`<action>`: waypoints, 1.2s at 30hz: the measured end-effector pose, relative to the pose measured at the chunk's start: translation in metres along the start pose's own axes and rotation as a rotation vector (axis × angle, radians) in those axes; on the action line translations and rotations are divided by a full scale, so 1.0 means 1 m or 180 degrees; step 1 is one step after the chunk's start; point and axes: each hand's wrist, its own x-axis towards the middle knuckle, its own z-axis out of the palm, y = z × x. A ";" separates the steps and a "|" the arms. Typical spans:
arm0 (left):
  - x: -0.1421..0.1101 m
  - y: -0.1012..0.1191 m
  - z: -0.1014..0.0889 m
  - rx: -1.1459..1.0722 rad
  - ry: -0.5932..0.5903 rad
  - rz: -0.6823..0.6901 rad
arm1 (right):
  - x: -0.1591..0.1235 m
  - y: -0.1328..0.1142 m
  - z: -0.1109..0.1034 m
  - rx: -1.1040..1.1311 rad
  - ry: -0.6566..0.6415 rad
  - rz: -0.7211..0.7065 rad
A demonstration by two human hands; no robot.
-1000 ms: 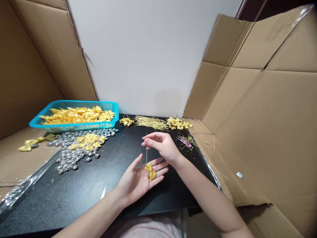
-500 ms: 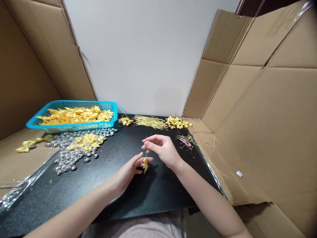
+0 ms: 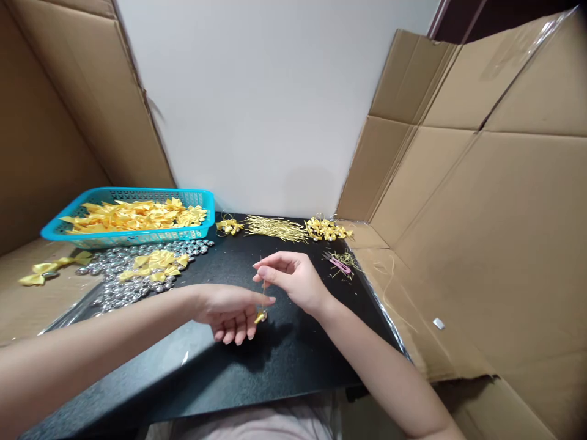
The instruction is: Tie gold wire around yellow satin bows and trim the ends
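Observation:
My right hand [image 3: 293, 282] hovers over the middle of the black table [image 3: 284, 360], its thumb and forefinger pinched on a thin gold thread [image 3: 263, 287] that hangs straight down. A small yellow ribbon bow [image 3: 260, 316] dangles at the thread's lower end. My left hand [image 3: 229, 310] is turned palm down beside the bow, with thumb and forefinger closed on it and the other fingers curled under.
A blue basket [image 3: 137, 236] of yellow bows stands at the back left, with silver beads [image 3: 123, 287] and loose bows [image 3: 156, 264] in front. Gold threads [image 3: 275, 227], finished bows [image 3: 326, 230] and a pink clip [image 3: 340, 264] lie at the back. Cardboard walls [image 3: 481, 232] close both sides.
My left hand has turned from palm up to palm down and closed on the bow. My right hand has lowered slightly with the thread.

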 end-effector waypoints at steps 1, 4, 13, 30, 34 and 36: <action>-0.001 -0.003 0.002 -0.0217 -0.0065 0.0019 | -0.001 0.001 0.000 -0.0005 0.0018 -0.0012; 0.000 -0.011 0.008 -0.0806 -0.0123 0.0139 | -0.003 0.003 0.001 -0.0019 0.0037 -0.0002; 0.019 -0.023 0.046 -0.2177 -0.0470 0.0274 | -0.015 0.003 0.001 -0.0123 -0.0005 -0.0024; 0.014 -0.029 0.042 -0.2685 0.0319 0.1395 | -0.042 0.003 -0.016 -0.0237 0.0413 -0.0198; 0.012 -0.029 0.036 -0.2448 0.0263 0.1710 | -0.043 0.003 -0.017 -0.0234 0.0545 -0.0309; 0.010 -0.030 0.034 -0.2250 0.0362 0.1793 | -0.042 0.002 -0.018 -0.0228 0.0622 -0.0363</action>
